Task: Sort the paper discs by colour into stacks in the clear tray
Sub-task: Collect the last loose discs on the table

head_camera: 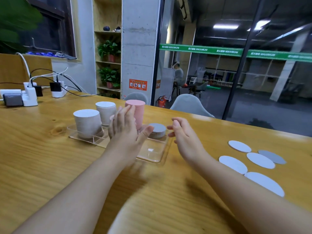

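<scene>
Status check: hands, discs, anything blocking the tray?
Left hand open by pink stack. Right hand empty. Five loose discs unsorted. Clear tray unobstructed.

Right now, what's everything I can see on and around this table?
clear tray: one, see-through, table centre
white stacks: two, tall, tray's left part
pink stack: one, tall, tray's back
grey stack: one, short, tray's right
loose discs: four white, one grey, table's right
power strips: white, with cables, far left
chairs: two grey, behind table
left hand: open, before pink stack
right hand: open, holding nothing
</scene>
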`<state>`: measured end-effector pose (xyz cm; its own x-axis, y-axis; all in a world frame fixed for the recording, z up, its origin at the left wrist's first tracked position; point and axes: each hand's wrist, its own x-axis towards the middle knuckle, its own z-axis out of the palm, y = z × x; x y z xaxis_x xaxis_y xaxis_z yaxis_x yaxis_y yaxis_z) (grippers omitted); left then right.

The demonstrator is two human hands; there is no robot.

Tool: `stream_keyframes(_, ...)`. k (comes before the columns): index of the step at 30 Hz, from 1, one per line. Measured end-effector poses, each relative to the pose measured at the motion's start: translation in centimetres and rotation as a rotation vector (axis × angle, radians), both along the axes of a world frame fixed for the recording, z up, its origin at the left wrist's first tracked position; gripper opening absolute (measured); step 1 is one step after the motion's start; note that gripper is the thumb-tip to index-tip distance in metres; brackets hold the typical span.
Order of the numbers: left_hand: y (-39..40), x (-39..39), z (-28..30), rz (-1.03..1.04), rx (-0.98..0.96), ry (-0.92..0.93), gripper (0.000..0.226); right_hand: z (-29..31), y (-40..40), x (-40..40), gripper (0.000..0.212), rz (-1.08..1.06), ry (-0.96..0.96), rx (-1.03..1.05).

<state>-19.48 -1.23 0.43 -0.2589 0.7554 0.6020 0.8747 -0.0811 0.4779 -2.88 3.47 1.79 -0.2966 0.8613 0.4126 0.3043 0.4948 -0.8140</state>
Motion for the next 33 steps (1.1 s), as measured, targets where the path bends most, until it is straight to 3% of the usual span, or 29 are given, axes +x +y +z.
stream_keyframes(5, -0.7, 3.6, -0.7, -0.119, -0.076, 0.084, 0.119, -0.1, -1.5, 7.8, 0.036, -0.126, -0.062, 0.07)
stream_keyframes(11, -0.7, 7.1, -2.9, -0.25, -0.2, 0.365, 0.111, -1.4, -3.7, 15.8, 0.039, -0.217, -0.159, 0.037)
stream_keyframes(16, -1.3, 10.4, -2.9, -0.365, -0.302, 0.41, 0.109, -1.9, -5.1, 20.6, 0.036, -0.304, -0.601, -0.003)
stream_keyframes(18, -1.2, 11.8, -2.8, -0.376, -0.383, 0.383, 0.094, -1.5, -5.9, 21.7, 0.051, -0.264, -0.846, -0.029)
stream_keyframes(20, -0.9, 13.1, -2.6, -0.354, -0.487, 0.362, 0.082, -1.1, -6.6, 22.3, 0.064, -0.187, -0.969, -0.109)
stream_keyframes(24, 0.0, 16.0, -2.5, -0.29, -0.58, 0.308, 0.075, -0.2, -7.2, 22.6, 0.082, -0.127, -1.002, -0.191)
stream_keyframes(27, 0.2, 17.9, -2.6, -0.315, -0.553, 0.248, 0.07, 0.3, -7.7, 22.2, 0.073, -0.111, -0.992, -0.19)
stream_keyframes(33, -1.2, 18.3, -2.6, -0.582, -0.428, 0.158, 0.047, -1.3, -7.9, 22.2, 0.053, -0.171, -0.827, -0.059)
